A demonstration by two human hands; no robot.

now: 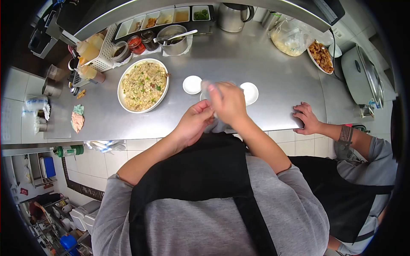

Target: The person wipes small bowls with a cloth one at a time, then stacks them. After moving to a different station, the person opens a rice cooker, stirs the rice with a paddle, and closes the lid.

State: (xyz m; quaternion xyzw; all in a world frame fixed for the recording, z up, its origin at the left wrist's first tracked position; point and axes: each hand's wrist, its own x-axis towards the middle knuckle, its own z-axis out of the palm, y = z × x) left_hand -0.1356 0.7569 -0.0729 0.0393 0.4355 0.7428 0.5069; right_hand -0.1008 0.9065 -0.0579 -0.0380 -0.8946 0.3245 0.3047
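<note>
My left hand (196, 121) and my right hand (228, 102) meet over the front of the steel counter (273, 102), close to my black apron. Between them is a thin, clear plastic item (209, 88), partly hidden and blurred; it looks like a plastic glove. The fingers of both hands are closed on it. Small white dishes stand just beyond, one to the left (192, 85) and one to the right (249, 93) of my hands, with another partly covered by them. An oval white plate of fried rice (144, 85) lies farther left.
At the back are a steel pot (173, 40) with a spoon, a tray of toppings (153, 21), jars and a steel jug (232, 18). A plastic bag (290, 38), a meat plate (321, 56) and a cooker (363, 77) stand right. A co-worker's hand (306, 119) rests on the counter.
</note>
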